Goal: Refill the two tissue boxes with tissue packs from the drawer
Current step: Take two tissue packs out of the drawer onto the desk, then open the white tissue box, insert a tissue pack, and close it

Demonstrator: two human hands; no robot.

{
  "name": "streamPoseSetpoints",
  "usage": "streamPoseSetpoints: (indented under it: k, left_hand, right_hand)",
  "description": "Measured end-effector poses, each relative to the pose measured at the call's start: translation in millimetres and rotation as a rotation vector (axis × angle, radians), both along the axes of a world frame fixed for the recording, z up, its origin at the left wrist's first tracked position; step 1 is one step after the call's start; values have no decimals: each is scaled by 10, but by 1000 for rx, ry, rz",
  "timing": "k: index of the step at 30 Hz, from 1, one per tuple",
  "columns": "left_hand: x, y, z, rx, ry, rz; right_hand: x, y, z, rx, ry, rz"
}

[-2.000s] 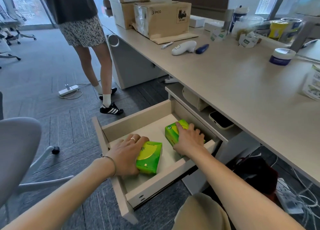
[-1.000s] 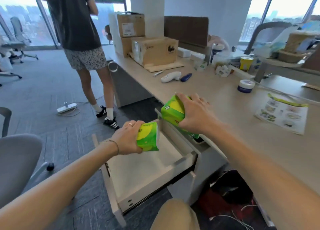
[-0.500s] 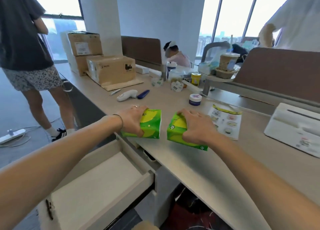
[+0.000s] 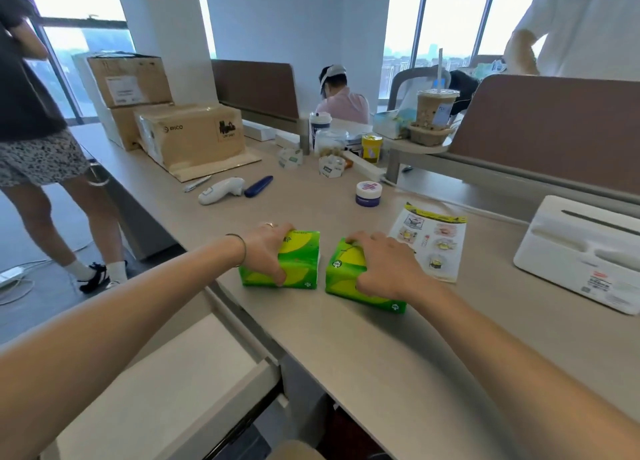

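Two green tissue packs rest side by side on the desk (image 4: 346, 348) in front of me. My left hand (image 4: 268, 251) grips the left tissue pack (image 4: 299, 262) from above. My right hand (image 4: 384, 269) is closed over the right tissue pack (image 4: 341, 276). A white tissue box (image 4: 581, 251) lies at the right edge of the desk, apart from both packs. The drawer (image 4: 166, 390) stands pulled out at the lower left, with nothing visible inside it.
Behind the packs lie a leaflet (image 4: 433, 238), a small white jar (image 4: 369, 193), a white handheld device (image 4: 221, 189) and a blue case (image 4: 258, 186). Cardboard boxes (image 4: 190, 134) stand at the back left. A person stands on the left (image 4: 31, 113), another at top right.
Both hands lifted the packs out of the drawer and brought them onto the desk. In the last half second the packs came down to rest on the surface, slightly further apart.
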State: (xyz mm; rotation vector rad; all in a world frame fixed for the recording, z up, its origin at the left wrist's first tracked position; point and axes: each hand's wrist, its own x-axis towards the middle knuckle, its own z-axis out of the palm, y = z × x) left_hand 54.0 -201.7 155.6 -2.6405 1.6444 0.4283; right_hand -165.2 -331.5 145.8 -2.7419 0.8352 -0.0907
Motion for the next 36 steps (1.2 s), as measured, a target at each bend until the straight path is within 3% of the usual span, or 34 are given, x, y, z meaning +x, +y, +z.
streamPoseSetpoints:
  k: [5, 10, 19, 23, 31, 36]
  left_hand:
    - [-133, -42, 179, 60, 28, -18]
    - [-598, -284, 547, -110, 108, -140]
    - [-1577, -1375, 633, -408, 205, -388]
    - [-2043, -1902, 497, -435, 232, -457]
    - [-2873, -2686, 87, -522, -72, -626]
    - [-3132, -3006, -70, -489, -273, -648]
  right_hand:
    - [-19, -108, 141, 13, 104, 88]
    - [-265, -338, 417, -67, -19, 56]
    - [-1280, -1050, 669, -215, -139, -234]
    - [-1818, -1394, 603, -236, -127, -391]
    - [-2592, -1799, 362, -349, -17, -533]
    - [-2765, -1892, 208, -363, 4, -483]
